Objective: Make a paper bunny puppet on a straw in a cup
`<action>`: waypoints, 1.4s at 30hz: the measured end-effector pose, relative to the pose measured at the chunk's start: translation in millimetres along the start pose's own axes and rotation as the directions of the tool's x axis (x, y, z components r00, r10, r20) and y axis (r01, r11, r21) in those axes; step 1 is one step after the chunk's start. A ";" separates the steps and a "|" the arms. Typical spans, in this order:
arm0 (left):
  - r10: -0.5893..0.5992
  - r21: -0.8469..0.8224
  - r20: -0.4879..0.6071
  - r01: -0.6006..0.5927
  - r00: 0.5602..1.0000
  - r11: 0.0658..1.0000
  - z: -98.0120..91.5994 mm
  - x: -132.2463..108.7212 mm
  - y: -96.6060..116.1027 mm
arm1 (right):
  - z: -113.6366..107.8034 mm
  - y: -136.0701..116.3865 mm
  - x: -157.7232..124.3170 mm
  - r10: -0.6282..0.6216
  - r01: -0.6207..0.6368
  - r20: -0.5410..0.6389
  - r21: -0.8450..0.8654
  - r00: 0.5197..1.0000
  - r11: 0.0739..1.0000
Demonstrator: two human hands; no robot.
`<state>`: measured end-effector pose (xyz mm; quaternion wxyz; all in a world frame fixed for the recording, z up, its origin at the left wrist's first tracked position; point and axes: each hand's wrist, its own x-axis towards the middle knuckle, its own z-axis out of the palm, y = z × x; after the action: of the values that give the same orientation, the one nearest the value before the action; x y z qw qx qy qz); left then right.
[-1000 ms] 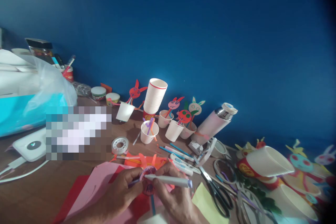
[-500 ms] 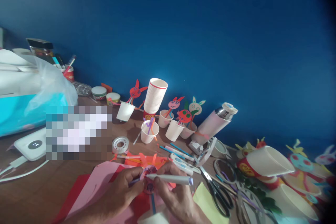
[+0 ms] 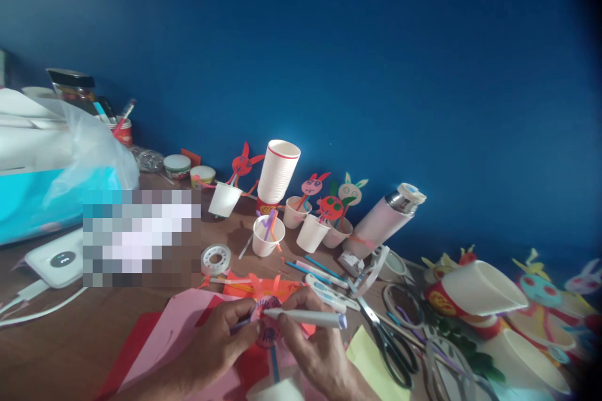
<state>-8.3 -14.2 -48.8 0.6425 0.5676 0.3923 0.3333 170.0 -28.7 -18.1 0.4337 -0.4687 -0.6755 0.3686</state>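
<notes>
Low in the middle, my left hand [image 3: 221, 338] pinches the edge of a round paper face [image 3: 268, 335] with pointed orange-red ears. A small purple stick-like thing, perhaps a marker cap, shows among its fingers. My right hand [image 3: 320, 344] is closed around a white marker [image 3: 315, 318], whose tip points left and meets the face, as far as I can see. Dark drawn marks cover part of that face. Below it a blue straw [image 3: 274, 363] runs down to a white paper cup [image 3: 276, 391] at the bottom edge. Pink paper [image 3: 164, 338] lies beneath my left arm.
Black-handled scissors [image 3: 390, 351] and a tape roll [image 3: 216, 259] flank my hands. Behind stand a cup with straws [image 3: 263, 244], several cup figures, a stack of paper cups [image 3: 278, 172] and a thermos [image 3: 380, 222]. A white device [image 3: 56, 257] with a cable lies left.
The marker's rear end has risen very slightly, its tip staying on the paper face. Everything else looks the same.
</notes>
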 end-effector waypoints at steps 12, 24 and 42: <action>-0.007 0.039 0.010 0.006 1.000 0.999 -1.7 0.9 -0.4 | -0.3 5.8 -2.5 0.007 -0.008 0.024 0.028 1.000 1.000; -0.001 0.010 0.014 0.001 1.000 1.000 -2.1 -1.3 -0.4 | -2.9 4.5 -1.8 0.019 -0.019 0.030 0.010 0.999 1.000; -0.018 -0.036 0.015 0.019 1.000 0.999 1.4 -1.2 -1.0 | -4.7 0.1 1.1 -0.001 0.001 0.001 -0.050 1.000 0.999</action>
<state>-7.7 -16.1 -49.6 0.6586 0.5545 0.3868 0.3305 174.3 -27.1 -16.3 0.4217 -0.4789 -0.6851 0.3514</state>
